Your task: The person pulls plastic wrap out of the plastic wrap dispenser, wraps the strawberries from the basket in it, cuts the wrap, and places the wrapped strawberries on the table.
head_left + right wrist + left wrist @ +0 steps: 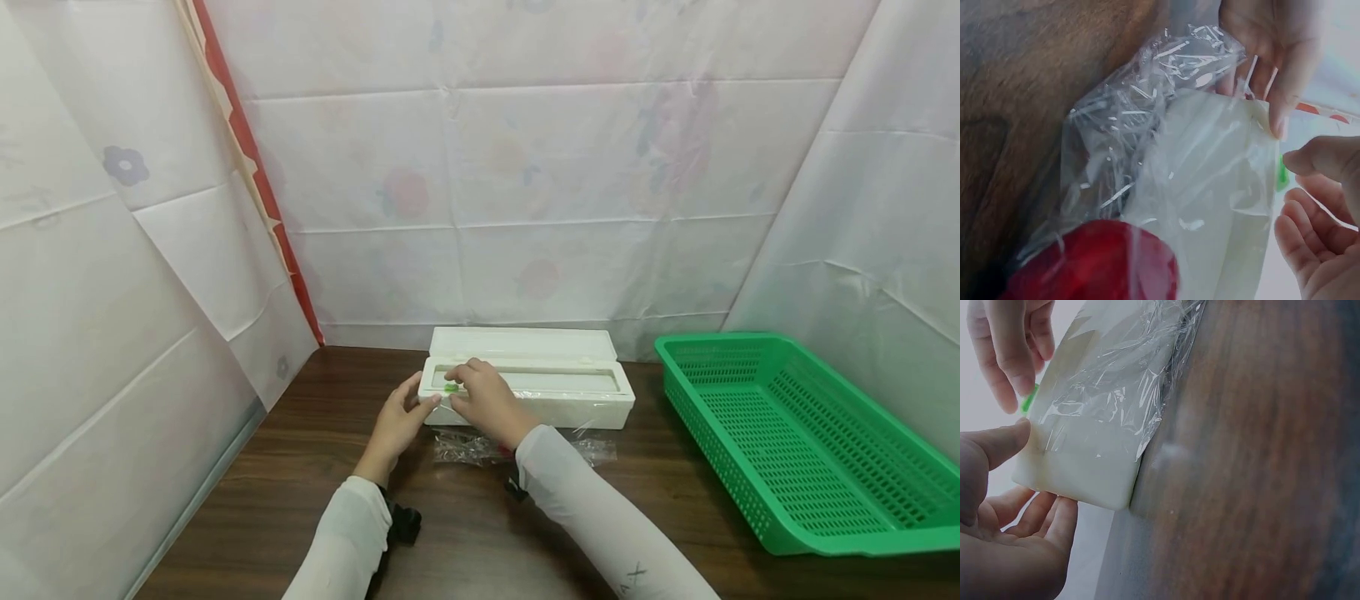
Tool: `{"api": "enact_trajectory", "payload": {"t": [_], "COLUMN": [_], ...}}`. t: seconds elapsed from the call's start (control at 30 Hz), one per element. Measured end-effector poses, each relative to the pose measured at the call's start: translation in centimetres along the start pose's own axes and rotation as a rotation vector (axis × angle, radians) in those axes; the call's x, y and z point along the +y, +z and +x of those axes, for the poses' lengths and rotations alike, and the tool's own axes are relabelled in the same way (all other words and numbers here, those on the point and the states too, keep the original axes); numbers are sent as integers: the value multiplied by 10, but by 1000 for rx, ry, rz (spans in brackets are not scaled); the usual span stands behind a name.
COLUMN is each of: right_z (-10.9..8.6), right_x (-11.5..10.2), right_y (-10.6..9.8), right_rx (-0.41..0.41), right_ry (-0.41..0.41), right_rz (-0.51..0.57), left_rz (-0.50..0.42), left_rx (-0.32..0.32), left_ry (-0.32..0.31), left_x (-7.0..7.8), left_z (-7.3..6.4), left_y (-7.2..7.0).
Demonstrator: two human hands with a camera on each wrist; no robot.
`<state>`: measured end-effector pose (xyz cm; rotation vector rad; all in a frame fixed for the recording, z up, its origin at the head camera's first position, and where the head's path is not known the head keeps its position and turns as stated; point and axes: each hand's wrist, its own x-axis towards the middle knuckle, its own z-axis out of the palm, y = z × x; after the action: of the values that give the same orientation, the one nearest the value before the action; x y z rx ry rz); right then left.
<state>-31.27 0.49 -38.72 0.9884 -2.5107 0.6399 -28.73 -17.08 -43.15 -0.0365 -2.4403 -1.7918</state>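
A long white box (555, 408) stands on the wooden table with its lid (525, 342) tipped back behind it, showing a long recess in its top. My left hand (397, 421) grips the box's left end, thumb at the upper edge and fingers against the end wall in the left wrist view. Near that same end my right hand (487, 400) pinches a small green slider (451, 387) between thumb and forefinger. Clear plastic film (1116, 394) drapes wrinkled over the box's front and onto the table. Under the film in the right wrist view lies something red and rounded (1104, 262).
A green perforated basket (720, 450) stands on the table at the right. White printed sheeting (525, 167) walls in the back and both sides. Loose film (465, 447) lies crumpled along the table in front of the box.
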Motion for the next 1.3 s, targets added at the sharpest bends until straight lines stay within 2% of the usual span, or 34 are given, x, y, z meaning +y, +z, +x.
{"api": "enact_trajectory", "payload": {"t": [0.17,0.53,0.77,1.07,1.3], "right_z": [0,3,1,-1,0], "right_x": [1,2,3,-2,0], "right_y": [5,5,7,6,9], "right_rx": [-19,-43,-23,-36,-24], "right_ry": [56,127,97,43,18], "right_rz": [-14,52,56,-62,-91], "left_rz": [4,-9,-15,-29,-15], "left_rx": [-4,-2,-1,-11,-10], "left_ry": [-6,-1,9,13,13], "left_x": [-1,-4,-2,-2,-4], "left_z": [1,3,2,2,1], "left_y": [1,1,0,0,0]}}
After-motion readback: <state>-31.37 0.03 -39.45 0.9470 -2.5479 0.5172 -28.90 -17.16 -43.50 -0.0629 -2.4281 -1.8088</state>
